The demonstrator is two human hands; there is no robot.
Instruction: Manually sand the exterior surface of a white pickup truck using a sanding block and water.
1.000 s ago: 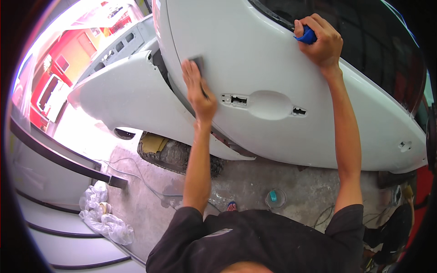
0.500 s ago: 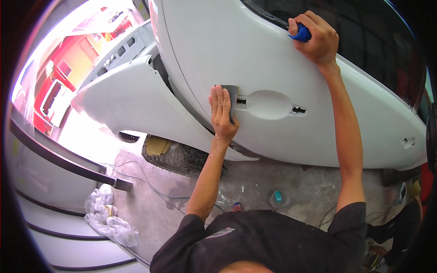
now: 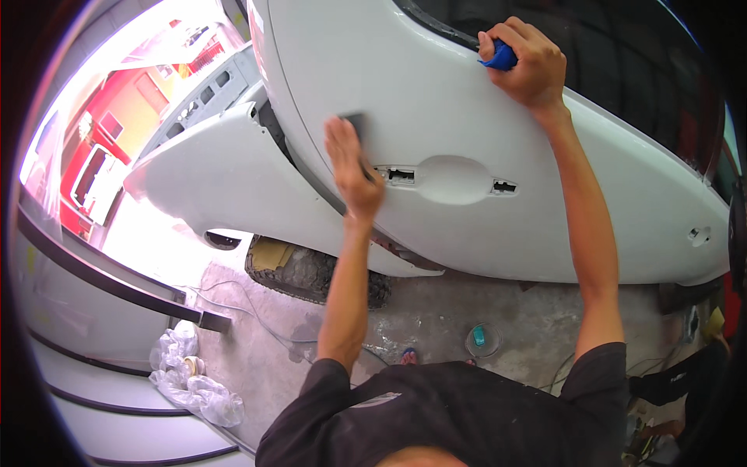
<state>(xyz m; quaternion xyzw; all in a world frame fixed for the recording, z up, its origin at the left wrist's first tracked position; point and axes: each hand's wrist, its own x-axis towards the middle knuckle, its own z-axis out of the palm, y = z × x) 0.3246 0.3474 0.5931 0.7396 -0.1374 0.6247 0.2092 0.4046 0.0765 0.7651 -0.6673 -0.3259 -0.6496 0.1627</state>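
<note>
My left hand (image 3: 358, 180) lies against the white car door (image 3: 467, 245), its fingers extended over a dark grey piece of sandpaper (image 3: 355, 123). Motion blurs both; the thumb is by the sheet's lower edge. Right of this hand are the rounded door-handle recess (image 3: 455, 179) and two cut-outs with no handle fitted. Higher up, by the bottom of the dark window (image 3: 615, 70), my right hand (image 3: 535, 70) is closed around a blue cloth-like piece (image 3: 501, 57). Its fingers hide most of that piece, so I cannot tell its exact kind.
A white fender (image 3: 218, 167) stands out left of the door, above a tyre (image 3: 311, 276). On the concrete floor are a round tub (image 3: 482, 340) with a teal block, hoses, and crumpled plastic (image 3: 194, 381). Another person's dark sleeve (image 3: 661, 385) shows at lower right.
My left hand has slid up and left across the door with the sandpaper, uncovering the left cut-out more. My right hand keeps its grip on the blue piece; the view has shifted slightly.
</note>
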